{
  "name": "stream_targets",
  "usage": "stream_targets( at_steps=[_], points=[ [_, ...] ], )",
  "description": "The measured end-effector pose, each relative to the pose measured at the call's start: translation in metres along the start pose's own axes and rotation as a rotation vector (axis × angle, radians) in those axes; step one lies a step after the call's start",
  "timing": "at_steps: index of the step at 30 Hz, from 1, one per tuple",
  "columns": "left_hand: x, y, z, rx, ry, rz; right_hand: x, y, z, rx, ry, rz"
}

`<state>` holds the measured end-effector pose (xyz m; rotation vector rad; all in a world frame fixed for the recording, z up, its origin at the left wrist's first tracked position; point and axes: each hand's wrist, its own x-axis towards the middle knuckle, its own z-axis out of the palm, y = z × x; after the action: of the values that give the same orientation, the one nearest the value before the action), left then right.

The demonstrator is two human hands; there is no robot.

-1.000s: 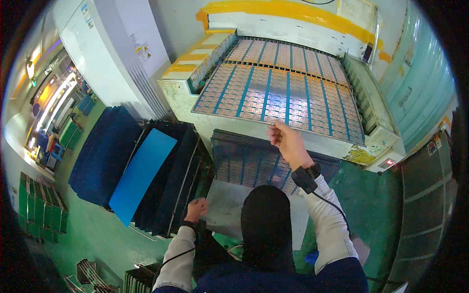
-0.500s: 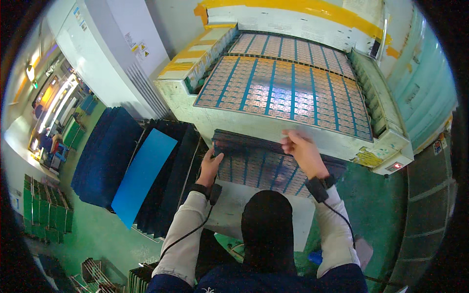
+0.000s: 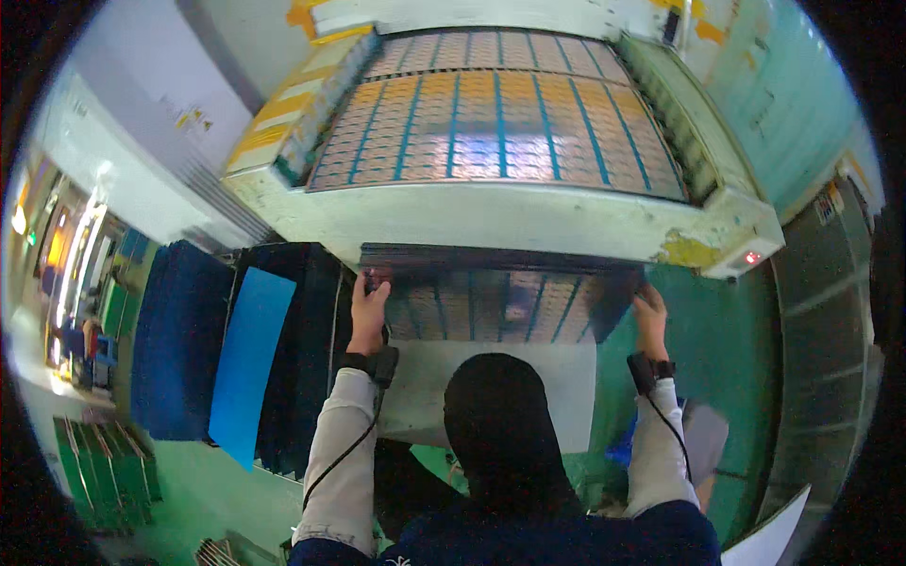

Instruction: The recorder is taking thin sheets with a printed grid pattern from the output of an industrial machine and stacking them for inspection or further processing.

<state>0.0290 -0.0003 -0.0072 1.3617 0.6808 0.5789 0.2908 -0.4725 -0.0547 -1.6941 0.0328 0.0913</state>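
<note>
While both hands (image 3: 368,307) (image 3: 649,316) grip its ends, the gridded panel (image 3: 500,300) lies flat, long axis left-right.

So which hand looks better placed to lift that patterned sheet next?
Neither alone: the left hand grips the sheet's left edge and the right hand its right edge, so probably both lift together.

Factory floor, production area. Evidence: large pale machine (image 3: 491,212) with wide bed of gridded panels (image 3: 500,123); green painted floor (image 3: 189,481); stacked dark blue sheets (image 3: 179,340); racks of green boards (image 3: 99,462) at left.
</note>
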Motion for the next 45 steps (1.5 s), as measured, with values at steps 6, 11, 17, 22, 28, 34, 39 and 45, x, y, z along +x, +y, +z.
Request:
stream_targets(
  at_steps=[6, 11, 17, 22, 28, 34, 39, 45],
  points=[
    [0.004, -0.011, -0.020, 0.095, -0.031, -0.090, -0.044, -0.028, 0.034, 0.090, 0.033, -0.029],
    [-0.003, -0.014, -0.019, 0.164, 0.026, -0.163, -0.046, -0.005, 0.021, 0.033, 0.071, -0.108],
    [-0.017, -0.020, -0.028, 0.030, 0.034, -0.116, -0.053, -0.005, -0.001, -0.034, 0.065, -0.086],
    [-0.038, -0.015, -0.033, 0.056, 0.191, -0.102, -0.065, -0.031, -0.017, -0.131, -0.018, -0.101],
    [-0.064, -0.030, -0.047, 0.100, 0.227, -0.021, -0.095, -0.082, 0.002, -1.132, 0.116, -0.376],
    [-0.088, -0.021, -0.036, 0.126, 0.256, 0.034, -0.126, -0.101, 0.053, -0.971, -0.319, -0.715],
    [-0.114, -0.016, -0.023, 0.215, 0.253, 0.054, -0.135, -0.085, 0.096, -0.959, -0.685, -0.617],
    [-0.135, -0.037, -0.029, 0.040, 0.293, 0.053, -0.129, -0.070, 0.100, -0.979, -0.607, -0.759]
  ],
)
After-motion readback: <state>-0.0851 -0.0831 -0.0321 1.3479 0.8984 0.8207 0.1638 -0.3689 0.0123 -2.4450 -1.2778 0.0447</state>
